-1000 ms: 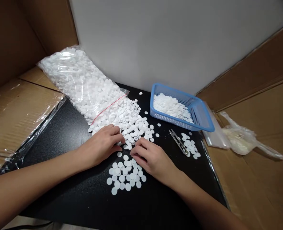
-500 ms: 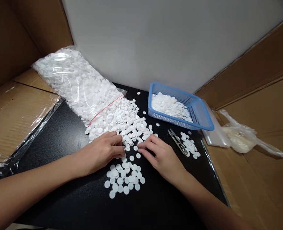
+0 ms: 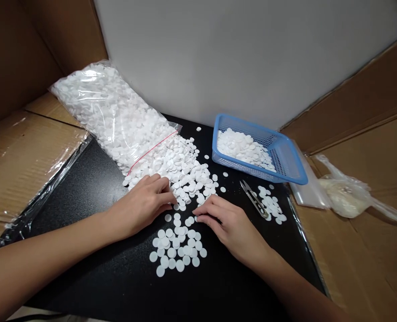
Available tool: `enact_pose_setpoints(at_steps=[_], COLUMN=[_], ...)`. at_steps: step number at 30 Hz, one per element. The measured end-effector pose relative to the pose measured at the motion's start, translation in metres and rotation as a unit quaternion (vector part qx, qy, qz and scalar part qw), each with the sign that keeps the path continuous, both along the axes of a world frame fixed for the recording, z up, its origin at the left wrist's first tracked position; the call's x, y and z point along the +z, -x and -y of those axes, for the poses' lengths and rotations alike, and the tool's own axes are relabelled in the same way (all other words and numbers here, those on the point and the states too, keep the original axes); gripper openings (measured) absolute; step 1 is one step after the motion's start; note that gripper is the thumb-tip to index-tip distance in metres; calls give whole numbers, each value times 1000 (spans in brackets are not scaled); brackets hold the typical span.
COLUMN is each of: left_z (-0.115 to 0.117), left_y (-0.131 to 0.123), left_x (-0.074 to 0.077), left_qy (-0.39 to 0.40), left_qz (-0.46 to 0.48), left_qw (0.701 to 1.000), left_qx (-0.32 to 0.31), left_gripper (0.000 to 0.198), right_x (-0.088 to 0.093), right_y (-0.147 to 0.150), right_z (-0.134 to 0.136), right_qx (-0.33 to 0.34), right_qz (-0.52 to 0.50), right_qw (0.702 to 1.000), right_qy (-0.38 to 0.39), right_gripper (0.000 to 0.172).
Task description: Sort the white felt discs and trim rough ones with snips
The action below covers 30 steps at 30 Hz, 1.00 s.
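Note:
A clear plastic bag (image 3: 111, 112) full of small white discs lies open on the black table (image 3: 84, 210), spilling a heap of discs (image 3: 185, 172) toward me. My left hand (image 3: 144, 203) rests palm down at the heap's near edge, fingers loosely curled on the discs. Fingers extended and together, my right hand (image 3: 228, 223) lies flat just right of it, its fingertips touching loose discs. A small flat group of discs (image 3: 176, 248) sits in front of both hands.
A blue plastic basket (image 3: 285, 156) holding more white discs stands at the back right. Thread snips (image 3: 253, 199) lie beside another small cluster of discs (image 3: 272, 205). Cardboard walls flank the table, and a plastic bag (image 3: 346, 197) lies on the cardboard at right.
My right hand slid forward to the heap, then drew back slightly toward me. The left hand stayed at the heap's edge. A few loose discs moved toward the near group.

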<state>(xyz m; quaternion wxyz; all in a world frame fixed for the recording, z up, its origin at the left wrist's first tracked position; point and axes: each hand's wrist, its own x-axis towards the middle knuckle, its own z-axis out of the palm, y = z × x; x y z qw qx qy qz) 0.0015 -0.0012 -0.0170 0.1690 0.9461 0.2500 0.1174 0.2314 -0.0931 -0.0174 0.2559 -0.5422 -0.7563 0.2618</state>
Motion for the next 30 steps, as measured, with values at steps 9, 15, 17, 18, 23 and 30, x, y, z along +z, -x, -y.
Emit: enact_pose_setpoints(at_steps=[9, 15, 17, 18, 23, 30], left_z=[3, 6, 9, 10, 15, 4], left_y=[-8, -6, -4, -3, 0, 5], left_x=[-2, 4, 7, 8, 11, 7], left_qy=[-100, -56, 42, 85, 110, 24], left_qz=[3, 24, 27, 20, -7, 7], left_qw=[994, 998, 999, 996, 994, 998], left_qx=[-52, -30, -1, 8, 23, 66], left_gripper=[15, 16, 13, 12, 8, 11], right_x=[-1, 3, 1, 0, -12, -22], right_y=[12, 12, 10, 9, 17, 26], right_z=[6, 9, 5, 3, -5, -6], right_qx=[13, 34, 5, -10, -26, -18], right_qz=[1, -34, -37, -35, 29, 128], right_qw=[1000, 998, 999, 999, 996, 979], right_qy=[-10, 31, -3, -22, -75, -158], right_gripper=[15, 15, 15, 14, 3, 13])
